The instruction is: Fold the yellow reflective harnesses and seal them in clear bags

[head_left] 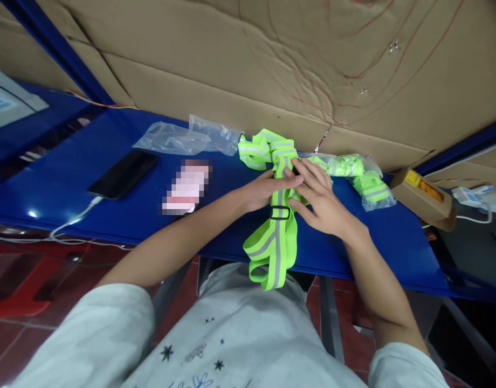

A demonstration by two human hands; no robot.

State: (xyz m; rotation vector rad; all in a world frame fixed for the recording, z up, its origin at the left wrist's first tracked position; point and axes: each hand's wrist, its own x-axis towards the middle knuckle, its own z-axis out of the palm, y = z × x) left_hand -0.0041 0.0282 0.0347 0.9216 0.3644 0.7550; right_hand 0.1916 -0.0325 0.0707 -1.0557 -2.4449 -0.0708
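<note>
A neon-green reflective strap [277, 248] with a grey stripe lies over the front edge of the blue table, its loops hanging toward my lap. My left hand [261, 193] is closed around the folded strap, with fingers reaching across its top. On the other side, my right hand [321, 200] has its fingers stretched out and apart, the tips touching the strap and my left fingers. Just below both hands sits a black slide buckle [280, 213] on the strap. More bunched green strap [258, 150] lies beyond them.
Clear plastic bags [175, 138] lie at the back against a cardboard panel [215, 70]. Bagged green straps [371, 186] are at the right, beside an open cardboard box [424, 196]. A black phone [123, 173] with a white cable and a pixelated item [186, 186] lie left.
</note>
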